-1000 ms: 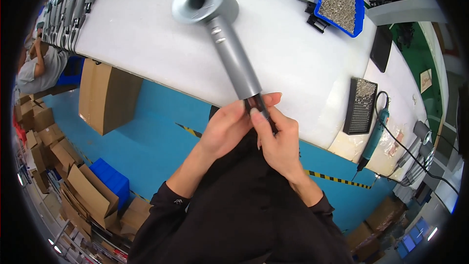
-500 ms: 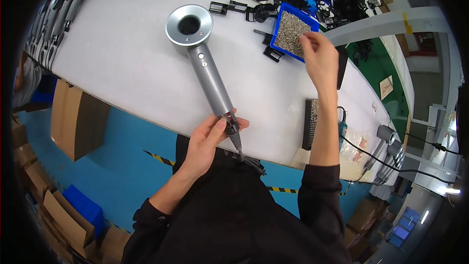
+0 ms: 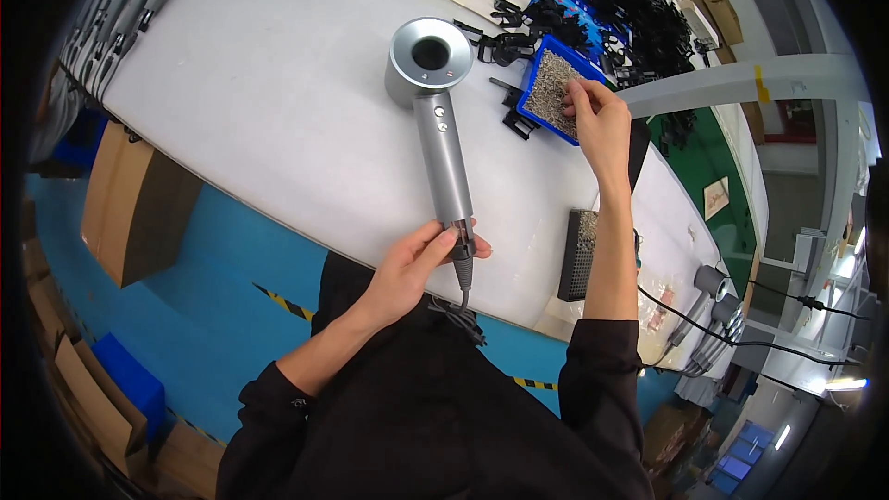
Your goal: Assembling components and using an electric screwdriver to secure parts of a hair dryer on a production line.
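A silver hair dryer lies on the white table, its round head pointing away from me and its handle toward me. My left hand grips the lower end of the handle, where the black cord comes out. My right hand is stretched out over a blue bin full of small grey screws, fingers pinched together at the bin's right edge. Whether a screw is between the fingertips is too small to tell.
Black plastic parts lie heaped behind and around the blue bin. A dark rectangular tray sits near the table's front edge at right. More grey hair dryer handles line the far left. Cardboard boxes stand on the blue floor.
My right hand left the dryer's handle end and reached out to the blue screw bin. The left hand stays gripped on the handle's end, and the dryer now lies straighter on the table.
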`<state>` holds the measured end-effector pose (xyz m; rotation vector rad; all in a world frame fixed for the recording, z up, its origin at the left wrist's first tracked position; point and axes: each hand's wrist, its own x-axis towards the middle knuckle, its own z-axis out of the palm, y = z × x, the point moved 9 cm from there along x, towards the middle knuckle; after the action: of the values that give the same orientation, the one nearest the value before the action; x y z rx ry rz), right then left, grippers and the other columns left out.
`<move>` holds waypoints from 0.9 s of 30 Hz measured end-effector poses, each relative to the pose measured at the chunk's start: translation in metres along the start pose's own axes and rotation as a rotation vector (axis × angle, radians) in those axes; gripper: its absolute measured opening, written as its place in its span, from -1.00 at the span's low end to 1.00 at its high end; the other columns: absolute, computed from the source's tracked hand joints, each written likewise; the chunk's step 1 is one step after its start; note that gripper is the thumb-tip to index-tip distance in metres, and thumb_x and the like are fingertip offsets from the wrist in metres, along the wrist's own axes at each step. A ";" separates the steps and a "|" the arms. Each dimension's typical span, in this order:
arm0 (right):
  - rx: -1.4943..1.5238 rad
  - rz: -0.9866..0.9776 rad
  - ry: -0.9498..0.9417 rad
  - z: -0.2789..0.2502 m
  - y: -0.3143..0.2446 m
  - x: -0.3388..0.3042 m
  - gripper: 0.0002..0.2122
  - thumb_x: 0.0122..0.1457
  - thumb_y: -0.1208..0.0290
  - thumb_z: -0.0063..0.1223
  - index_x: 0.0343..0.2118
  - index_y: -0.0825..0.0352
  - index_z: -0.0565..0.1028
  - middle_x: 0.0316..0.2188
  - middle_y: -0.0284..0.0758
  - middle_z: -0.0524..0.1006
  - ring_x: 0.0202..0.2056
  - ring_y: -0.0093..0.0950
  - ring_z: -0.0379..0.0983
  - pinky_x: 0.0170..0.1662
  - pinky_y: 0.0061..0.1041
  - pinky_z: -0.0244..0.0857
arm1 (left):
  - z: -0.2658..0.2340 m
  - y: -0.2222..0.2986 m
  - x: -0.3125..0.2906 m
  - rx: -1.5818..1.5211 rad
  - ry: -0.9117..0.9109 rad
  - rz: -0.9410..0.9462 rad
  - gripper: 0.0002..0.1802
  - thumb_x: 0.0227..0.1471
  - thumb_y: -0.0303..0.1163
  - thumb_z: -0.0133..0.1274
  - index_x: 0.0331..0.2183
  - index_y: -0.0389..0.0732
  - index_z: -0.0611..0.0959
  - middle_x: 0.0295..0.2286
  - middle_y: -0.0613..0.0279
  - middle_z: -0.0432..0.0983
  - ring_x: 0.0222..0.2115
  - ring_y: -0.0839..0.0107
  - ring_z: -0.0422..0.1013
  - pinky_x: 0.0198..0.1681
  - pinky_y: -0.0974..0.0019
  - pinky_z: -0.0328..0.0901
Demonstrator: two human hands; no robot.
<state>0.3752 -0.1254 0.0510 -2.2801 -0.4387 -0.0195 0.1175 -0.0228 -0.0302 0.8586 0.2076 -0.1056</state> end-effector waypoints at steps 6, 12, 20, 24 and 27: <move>-0.260 -0.221 -0.094 0.011 -0.022 -0.011 -0.82 0.12 0.45 0.17 -0.27 0.46 0.57 -0.45 -0.25 0.58 -0.46 -0.54 0.47 -0.36 -0.54 0.35 | -0.001 -0.001 0.001 -0.001 -0.005 0.009 -0.58 0.34 -0.29 -0.27 0.02 -0.44 0.41 -0.16 0.04 0.53 -0.06 0.30 0.45 0.10 0.23 0.29; -0.050 -0.050 0.020 -0.005 -0.002 -0.002 -0.86 0.14 0.49 0.16 -0.30 0.46 0.57 -0.46 -0.33 0.60 -0.46 -0.61 0.48 -0.34 -0.64 0.35 | -0.001 0.000 0.001 0.013 -0.004 0.014 -0.59 0.34 -0.29 -0.26 0.01 -0.44 0.42 -0.16 0.03 0.53 -0.06 0.29 0.45 0.10 0.22 0.29; 0.361 0.066 -0.040 -0.008 -0.025 -0.040 -0.87 0.17 0.53 0.11 -0.28 0.50 0.53 -0.41 -0.25 0.60 -0.34 -0.52 0.56 -0.19 -0.63 0.38 | -0.006 -0.005 0.001 0.045 0.010 0.015 -0.55 0.34 -0.27 -0.27 0.06 -0.42 0.40 -0.15 0.04 0.54 -0.06 0.26 0.47 0.08 0.21 0.30; 0.310 -0.088 -0.073 0.002 -0.060 -0.141 -0.93 0.14 0.60 0.13 -0.34 0.47 0.53 -0.39 -0.24 0.60 -0.31 -0.50 0.54 -0.16 -0.57 0.38 | -0.004 -0.008 -0.001 0.053 0.001 0.007 -0.57 0.33 -0.28 -0.24 0.07 -0.39 0.42 -0.14 0.10 0.52 -0.08 0.37 0.45 0.06 0.27 0.29; 0.173 -0.275 -0.062 0.018 -0.081 -0.187 -0.89 0.03 0.71 0.18 -0.34 0.47 0.54 -0.35 -0.19 0.58 -0.30 -0.41 0.53 -0.18 -0.53 0.38 | -0.012 -0.019 0.000 0.108 0.043 -0.005 -0.58 0.33 -0.29 -0.22 0.05 -0.40 0.44 -0.13 0.18 0.49 -0.09 0.46 0.42 0.07 0.29 0.28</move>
<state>0.1715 -0.1191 0.0688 -2.0404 -0.7544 -0.0476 0.1130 -0.0259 -0.0517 0.9686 0.2463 -0.1036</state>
